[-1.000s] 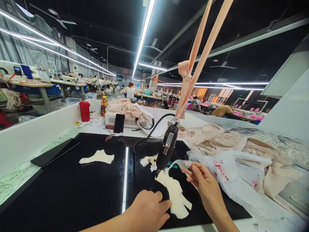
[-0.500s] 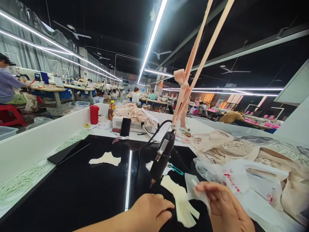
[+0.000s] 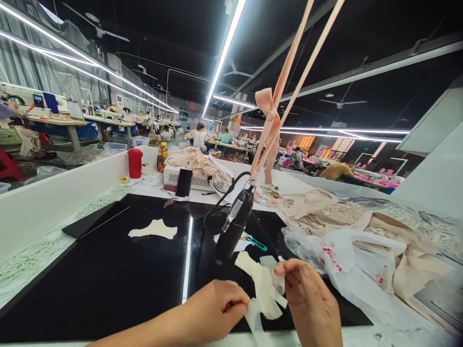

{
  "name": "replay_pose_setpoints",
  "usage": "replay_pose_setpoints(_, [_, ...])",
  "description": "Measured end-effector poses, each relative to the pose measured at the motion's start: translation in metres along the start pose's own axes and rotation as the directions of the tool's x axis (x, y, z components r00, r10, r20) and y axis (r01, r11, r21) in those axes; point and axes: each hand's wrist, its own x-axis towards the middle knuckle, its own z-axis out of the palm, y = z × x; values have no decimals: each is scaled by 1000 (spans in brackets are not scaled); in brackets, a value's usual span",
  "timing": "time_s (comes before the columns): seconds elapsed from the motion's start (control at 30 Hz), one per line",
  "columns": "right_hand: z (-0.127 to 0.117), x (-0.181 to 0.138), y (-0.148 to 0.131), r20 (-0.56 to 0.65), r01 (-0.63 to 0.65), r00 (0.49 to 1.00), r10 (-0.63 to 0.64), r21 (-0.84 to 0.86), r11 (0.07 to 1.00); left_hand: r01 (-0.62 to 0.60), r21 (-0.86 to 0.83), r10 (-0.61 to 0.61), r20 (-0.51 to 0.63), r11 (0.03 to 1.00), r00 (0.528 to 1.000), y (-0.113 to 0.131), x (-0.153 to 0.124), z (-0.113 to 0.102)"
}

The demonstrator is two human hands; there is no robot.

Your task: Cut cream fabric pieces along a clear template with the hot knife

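Observation:
My left hand point(image 3: 226, 308) has its thumb and forefinger pinched on a strip of translucent film point(image 3: 255, 318) near the front edge of the black board. To its right my right hand point(image 3: 313, 296) is raised, its fingertips closed on another translucent piece point(image 3: 278, 283). Whether the two pieces join cannot be made out. Between and behind the hands lie overlapping cream fabric cutouts point(image 3: 261, 284). A black tool with a narrow tip point(image 3: 235, 226) hangs tilted over the board, just beyond my left hand.
Peach straps point(image 3: 269, 115) suspend the tool. Teal snips point(image 3: 257, 243) lie behind the cutouts, and another cream cutout point(image 3: 154, 229) is farther left. A white plastic bag point(image 3: 358, 260) and beige fabric point(image 3: 325, 207) crowd the right. A phone point(image 3: 184, 183) leans against a vented box.
My left hand has closed on a translucent strip, where before its fingers were near the cutouts. My right hand has moved slightly left with its film. The view has shifted a little.

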Motion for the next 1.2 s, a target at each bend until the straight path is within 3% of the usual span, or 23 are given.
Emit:
replay_pose_setpoints(0.1, [0, 2, 0, -90, -35, 995, 36, 21, 999, 8, 57, -5, -62, 998, 998, 7, -3, 9])
replay_pose_setpoints(0.2, [-2, 8, 4, -128, -60, 990, 64, 29, 998, 76, -41, -81, -123, 996, 989, 6, 2, 14])
replay_pose_setpoints(0.3, [-4, 15, 10, -140, -87, 986, 91, 33, 996, 41, -75, -49, -106, 996, 993, 0, 9, 14])
replay_pose_setpoints(0.53, [-17, 22, 18, -179, -118, 976, 123, 41, 992, -206, 287, 181, 113, 936, 977, -18, 15, 12])
replay_pose_setpoints(0.73, [-30, 18, 17, -208, -96, 972, 105, 51, 994, -323, 652, 248, 208, 686, 946, -20, 20, 15])
replay_pose_setpoints(0.87, [-36, 18, 14, -234, -86, 967, 99, 66, 994, -352, 702, 243, 255, 620, 936, -12, 26, 17])
replay_pose_setpoints(0.97, [-38, 17, 11, -253, -75, 963, 93, 80, 994, -244, 582, 234, 94, 776, 968, -2, 36, 19])
replay_pose_setpoints(1.07, [-37, 16, 6, -259, -69, 962, 89, 84, 994, -71, 308, 111, -115, 949, 987, 5, 51, 23])
replay_pose_setpoints(1.2, [-40, 15, -1, -266, -63, 961, 74, 48, 997, 49, 60, -39, -157, 997, 987, 6, 65, 28])
